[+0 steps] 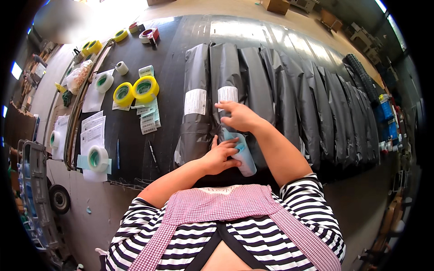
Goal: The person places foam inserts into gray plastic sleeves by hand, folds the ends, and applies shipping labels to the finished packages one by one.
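Several long dark grey plastic-wrapped packages (257,77) lie side by side across the black table. My left hand (220,157) grips a roll of pale blue backing strip with labels (245,161) at the near end of the second package from the left. My right hand (242,116) rests over that same package, fingers stretched out, at the lower edge of a white printed label (227,93) stuck on it. The leftmost package (195,72) carries a similar white label (195,102). Part of the roll is hidden behind my left fingers.
Yellow tape rolls (146,89) sit left on the black table (135,49), beside strips of small labels (149,119). Printed sheets (93,129), a white tape roll (97,158) and two pens (154,155) lie nearer. A black ridged roll (361,72) stands beyond the packages at right.
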The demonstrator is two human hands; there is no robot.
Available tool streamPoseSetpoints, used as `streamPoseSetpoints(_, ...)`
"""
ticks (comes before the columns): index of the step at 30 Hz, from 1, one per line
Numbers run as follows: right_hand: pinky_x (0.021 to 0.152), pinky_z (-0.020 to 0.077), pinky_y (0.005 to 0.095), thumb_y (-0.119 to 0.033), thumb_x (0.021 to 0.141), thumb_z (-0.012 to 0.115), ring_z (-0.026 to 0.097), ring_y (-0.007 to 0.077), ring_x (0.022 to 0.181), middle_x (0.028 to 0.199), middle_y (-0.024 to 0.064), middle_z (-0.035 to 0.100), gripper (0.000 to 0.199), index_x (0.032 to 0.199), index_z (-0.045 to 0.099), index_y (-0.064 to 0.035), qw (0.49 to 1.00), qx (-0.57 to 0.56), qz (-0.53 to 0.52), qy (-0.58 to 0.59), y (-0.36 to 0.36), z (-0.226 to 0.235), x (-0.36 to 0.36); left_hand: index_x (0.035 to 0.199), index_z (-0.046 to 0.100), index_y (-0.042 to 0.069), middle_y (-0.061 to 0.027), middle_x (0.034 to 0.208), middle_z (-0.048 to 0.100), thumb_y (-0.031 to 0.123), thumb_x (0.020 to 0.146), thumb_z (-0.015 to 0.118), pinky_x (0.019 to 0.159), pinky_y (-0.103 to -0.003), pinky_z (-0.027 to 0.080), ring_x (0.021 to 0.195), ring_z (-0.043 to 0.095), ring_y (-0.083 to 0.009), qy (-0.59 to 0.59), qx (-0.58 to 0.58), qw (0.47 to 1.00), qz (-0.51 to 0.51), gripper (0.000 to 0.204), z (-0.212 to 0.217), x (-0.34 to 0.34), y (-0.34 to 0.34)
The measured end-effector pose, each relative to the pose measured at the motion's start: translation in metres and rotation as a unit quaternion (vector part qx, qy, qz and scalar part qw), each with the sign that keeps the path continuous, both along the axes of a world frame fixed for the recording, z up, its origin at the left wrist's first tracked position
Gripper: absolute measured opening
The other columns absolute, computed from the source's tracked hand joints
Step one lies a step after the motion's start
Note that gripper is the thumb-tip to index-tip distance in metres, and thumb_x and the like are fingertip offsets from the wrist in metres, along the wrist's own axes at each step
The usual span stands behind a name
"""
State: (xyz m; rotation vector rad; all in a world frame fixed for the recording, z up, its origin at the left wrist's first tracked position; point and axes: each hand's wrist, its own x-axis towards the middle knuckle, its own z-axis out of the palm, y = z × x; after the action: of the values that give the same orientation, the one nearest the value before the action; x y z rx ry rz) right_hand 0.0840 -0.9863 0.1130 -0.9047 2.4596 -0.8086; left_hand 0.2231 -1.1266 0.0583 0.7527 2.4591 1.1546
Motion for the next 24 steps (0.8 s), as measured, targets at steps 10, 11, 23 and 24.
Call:
streamPoseSetpoints(10,0.097,0.0526,0.0424,-0.004,0.078,0.079,0.060,0.0334,0.120,0.138,0.0137,0.058,0.043,0.118,0.071,-0.0159,0.912,-0.136,0.104,0.372,0.058,0.036,0.145,0.119,0.066,0.005,-0.0088,0.120,0.066,0.040,0.100,0.065,0.092,-0.036,0.046,0.106,0.061,-0.0159,-0.293,0.512,0.759,0.277,0.040,0.020,0.012,-0.018)
streamPoseSetpoints(11,0.096,0.0534,0.0417,-0.003,0.076,0.080,0.061,0.0331,0.118,0.137,0.0144,0.057,0.047,0.120,0.069,-0.0160,0.908,-0.155,0.050,0.385,0.060,0.020,0.142,0.122,0.064,0.006,-0.0083,0.120,0.066,0.042,0.101,0.063,0.092,-0.035,0.047,0.104,0.062,-0.0152,-0.363,0.536,0.710,0.277,0.042,0.035,0.015,-0.015)
streamPoseSetpoints(23,0.089,0.0558,0.0364,-0.021,0.084,0.081,0.070,0.0276,0.104,0.118,0.0147,0.071,0.041,0.120,0.070,-0.0054,0.921,-0.215,-0.103,0.307,0.074,0.036,0.165,0.122,0.063,0.001,-0.0094,0.110,0.070,0.012,0.099,0.067,0.087,-0.033,0.057,0.100,0.068,-0.0175,-0.243,0.457,0.839,0.167,0.026,0.032,0.039,-0.005)
streamPoseSetpoints(24,0.088,0.0565,0.0380,-0.023,0.084,0.081,0.070,0.0296,0.104,0.120,0.0154,0.071,0.041,0.120,0.070,-0.0051,0.909,-0.163,-0.088,0.375,0.075,0.038,0.165,0.120,0.063,0.001,-0.0086,0.108,0.071,0.013,0.099,0.067,0.086,-0.032,0.057,0.097,0.069,-0.0166,-0.220,0.457,0.845,0.167,0.025,0.031,0.040,-0.004)
